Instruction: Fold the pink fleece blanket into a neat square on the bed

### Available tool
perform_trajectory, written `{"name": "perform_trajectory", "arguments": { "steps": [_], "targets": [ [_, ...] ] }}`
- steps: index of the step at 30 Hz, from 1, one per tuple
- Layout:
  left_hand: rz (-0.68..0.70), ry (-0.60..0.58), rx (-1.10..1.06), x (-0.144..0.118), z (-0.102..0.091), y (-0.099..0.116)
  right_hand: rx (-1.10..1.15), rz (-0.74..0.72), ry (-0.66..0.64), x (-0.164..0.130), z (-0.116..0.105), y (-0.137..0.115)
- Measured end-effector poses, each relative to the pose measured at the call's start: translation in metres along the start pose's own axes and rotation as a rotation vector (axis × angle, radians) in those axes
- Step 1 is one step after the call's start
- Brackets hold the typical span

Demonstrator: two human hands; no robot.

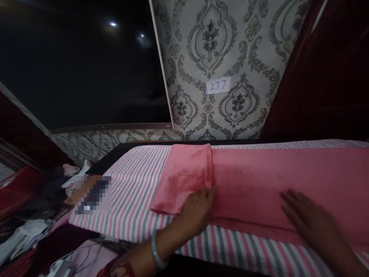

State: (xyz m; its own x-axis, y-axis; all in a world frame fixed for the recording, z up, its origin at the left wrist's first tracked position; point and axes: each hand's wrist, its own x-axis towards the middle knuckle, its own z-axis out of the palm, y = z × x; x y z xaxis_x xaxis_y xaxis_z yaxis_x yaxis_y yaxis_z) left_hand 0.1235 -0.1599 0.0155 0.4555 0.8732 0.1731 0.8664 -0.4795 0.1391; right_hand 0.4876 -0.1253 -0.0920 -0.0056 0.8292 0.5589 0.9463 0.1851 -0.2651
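A long pink cloth [259, 173] with a plush look lies across a striped sheet [129, 184] of pink, grey and white. Its left end is doubled over into a short folded section [184, 169]. At the near corner of that fold's edge is my left hand [198, 209], a pale bracelet on its wrist; its fingers are curled and pinch the cloth. My right hand [311, 219] rests farther right, fingers stretched out flat over the pink cloth, holding nothing.
A large dark television screen [86, 65] stands behind at the left. A paper label [218, 85] reading 277 is on the patterned wallpaper [207, 46]. Heaped clothes [31, 234] and a red item [20, 188] lie at the lower left, beside a blurred-out patch.
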Motion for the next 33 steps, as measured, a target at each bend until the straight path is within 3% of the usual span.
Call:
{"name": "perform_trajectory", "arguments": {
  "steps": [4, 9, 12, 15, 19, 23, 29, 33],
  "targets": [
    [-0.077, 0.186, 0.005, -0.016, 0.007, 0.002, 0.333, 0.055, -0.056, 0.038, -0.007, -0.047],
    [-0.220, 0.352, 0.001, -0.025, 0.022, 0.002, 0.781, 0.179, -0.367, 0.113, 0.012, -0.130],
    [-0.207, 0.354, 0.065, -0.027, 0.030, 0.001, 0.806, 0.423, -0.556, 0.152, 0.032, -0.168],
    [-0.157, 0.358, 0.114, -0.024, 0.034, 0.002, 0.751, 0.498, -0.610, 0.179, 0.051, -0.194],
    [-0.126, 0.350, 0.175, -0.017, 0.032, 0.006, 0.612, 0.470, -0.576, 0.203, 0.072, -0.212],
    [-0.008, 0.329, 0.252, -0.012, 0.027, 0.011, 0.466, 0.412, -0.516, 0.218, 0.085, -0.218],
    [0.023, 0.392, 0.242, -0.002, 0.018, 0.020, 0.382, 0.361, -0.394, 0.232, 0.090, -0.210],
    [0.113, 0.389, 0.268, 0.006, 0.031, 0.028, 0.370, 0.361, -0.302, 0.224, 0.092, -0.198]
  ]
}}
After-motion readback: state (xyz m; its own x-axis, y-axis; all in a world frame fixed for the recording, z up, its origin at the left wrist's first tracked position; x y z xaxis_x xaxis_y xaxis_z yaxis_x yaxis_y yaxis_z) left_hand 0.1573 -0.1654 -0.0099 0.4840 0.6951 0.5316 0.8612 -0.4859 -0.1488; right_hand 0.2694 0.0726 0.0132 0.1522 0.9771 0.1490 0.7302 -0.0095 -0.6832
